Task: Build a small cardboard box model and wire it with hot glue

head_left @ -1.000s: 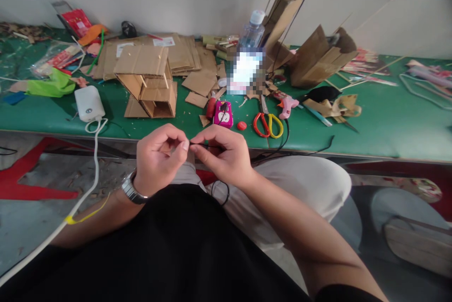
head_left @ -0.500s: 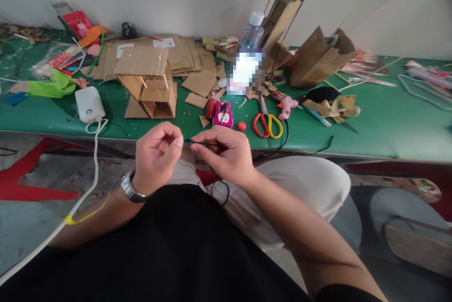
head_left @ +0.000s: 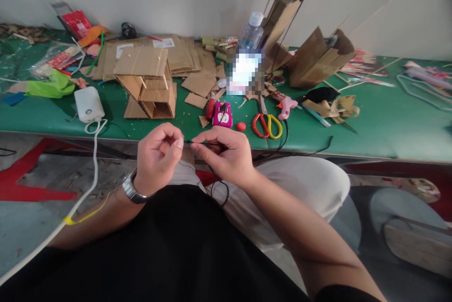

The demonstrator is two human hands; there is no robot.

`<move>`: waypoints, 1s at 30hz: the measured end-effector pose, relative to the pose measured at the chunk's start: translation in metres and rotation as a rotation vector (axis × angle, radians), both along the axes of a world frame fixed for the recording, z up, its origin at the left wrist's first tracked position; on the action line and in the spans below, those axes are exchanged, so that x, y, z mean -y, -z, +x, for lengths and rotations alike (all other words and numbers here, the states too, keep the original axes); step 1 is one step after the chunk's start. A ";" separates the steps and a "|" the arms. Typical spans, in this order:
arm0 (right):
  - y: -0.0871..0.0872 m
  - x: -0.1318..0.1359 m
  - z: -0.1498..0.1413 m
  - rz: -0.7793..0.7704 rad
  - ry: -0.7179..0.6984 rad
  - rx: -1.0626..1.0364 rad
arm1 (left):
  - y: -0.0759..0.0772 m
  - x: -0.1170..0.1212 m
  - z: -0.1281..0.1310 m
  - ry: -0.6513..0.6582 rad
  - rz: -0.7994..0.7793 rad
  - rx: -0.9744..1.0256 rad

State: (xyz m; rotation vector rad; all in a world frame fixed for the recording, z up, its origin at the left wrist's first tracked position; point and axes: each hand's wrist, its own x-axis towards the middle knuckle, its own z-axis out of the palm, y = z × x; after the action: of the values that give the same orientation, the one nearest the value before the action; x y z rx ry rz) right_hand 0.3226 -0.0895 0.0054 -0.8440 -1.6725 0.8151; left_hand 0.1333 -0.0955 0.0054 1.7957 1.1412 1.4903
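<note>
Black cord (head_left: 189, 141) clamped btwn R hand (head_left: 231, 155) fingers; L hand (head_left: 158, 157) fingertips together; scissors (head_left: 267, 124), glue gun (head_left: 286, 107) on bench (head_left: 381, 121).

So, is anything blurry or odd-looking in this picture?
Head view throughout: blocky mosaic obscures a bright patch near the plastic bottle; pale sheen on the green tabletop, right side; upper-right corner darkened; thin black cord at the right hand looks soft.

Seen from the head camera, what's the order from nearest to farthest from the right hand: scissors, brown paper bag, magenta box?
From the right hand:
1. Magenta box, just beyond it.
2. Scissors, to its right.
3. Brown paper bag, farther right, near the wall.
</note>
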 end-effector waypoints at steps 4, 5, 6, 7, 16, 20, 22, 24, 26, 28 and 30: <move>0.001 -0.001 0.000 -0.029 0.006 -0.002 | 0.009 -0.002 -0.001 0.018 -0.055 0.058; 0.002 -0.001 0.000 -0.029 0.006 -0.004 | 0.012 -0.002 -0.002 0.034 -0.071 0.088; 0.002 -0.001 0.000 -0.028 0.004 -0.007 | 0.014 -0.002 -0.002 0.055 -0.081 0.122; 0.002 -0.001 0.001 -0.028 0.002 -0.010 | 0.016 -0.003 -0.003 0.077 -0.081 0.153; 0.000 -0.001 0.001 -0.015 0.006 0.008 | 0.001 0.004 -0.001 0.117 0.072 -0.018; -0.001 -0.001 0.002 0.017 0.013 -0.004 | 0.000 0.003 -0.002 0.084 0.096 -0.040; -0.001 -0.001 0.002 0.019 0.008 -0.003 | -0.001 0.002 -0.003 0.071 0.106 -0.048; -0.002 -0.001 0.003 0.007 0.007 0.006 | -0.002 0.001 -0.004 0.054 0.109 -0.065; -0.002 -0.001 0.003 -0.006 0.007 0.013 | -0.003 0.001 -0.004 0.043 0.108 -0.084; -0.002 -0.001 0.002 -0.015 0.006 0.015 | -0.003 0.001 -0.005 0.039 0.103 -0.096; -0.002 -0.001 0.002 -0.023 0.001 0.012 | -0.004 0.001 -0.005 0.038 0.094 -0.096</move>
State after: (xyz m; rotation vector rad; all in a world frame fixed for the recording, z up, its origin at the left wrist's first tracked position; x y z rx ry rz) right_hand 0.3249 -0.0889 0.0076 -0.8675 -1.6753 0.8314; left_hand 0.1284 -0.0966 0.0094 1.9611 1.0921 1.4718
